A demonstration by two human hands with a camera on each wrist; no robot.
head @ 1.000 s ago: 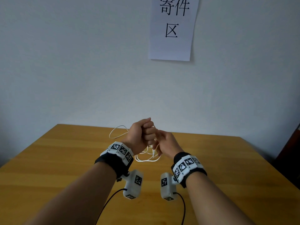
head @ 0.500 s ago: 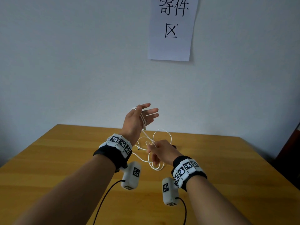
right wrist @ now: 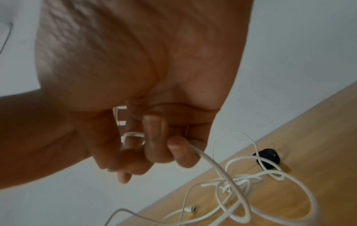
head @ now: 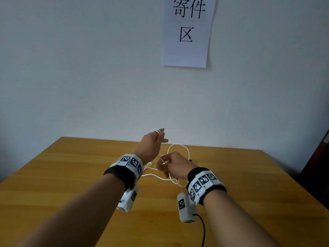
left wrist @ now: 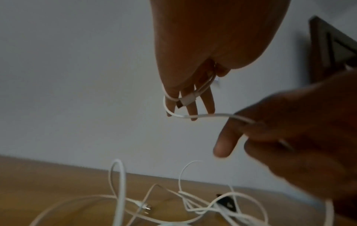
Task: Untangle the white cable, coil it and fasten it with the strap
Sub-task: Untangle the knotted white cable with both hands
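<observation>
My left hand (head: 153, 142) is raised above the table's far middle with its fingers straight. The white cable (left wrist: 212, 115) loops round those fingers (left wrist: 208, 100). The thumb pins its USB plug (left wrist: 186, 101) across them. My right hand (head: 171, 164) is lower and to the right, fingers curled, and pinches the cable (right wrist: 210, 160) that runs from the left hand. The rest of the cable (right wrist: 233, 183) lies in a loose tangle on the table, and one loop (head: 178, 144) stands up behind the right hand. The black strap (right wrist: 268, 157) lies on the table behind the tangle.
The wooden table (head: 71, 175) stands against a pale wall that carries a paper sign (head: 187, 32). The cable's small free connector (left wrist: 147, 207) lies on the wood beneath the left hand. Dark furniture (head: 320, 166) stands at the right edge.
A second ago the hands were clenched together over the tangle. The left hand has since risen and straightened its fingers with cable round them, while the right dropped away, drawing cable out.
</observation>
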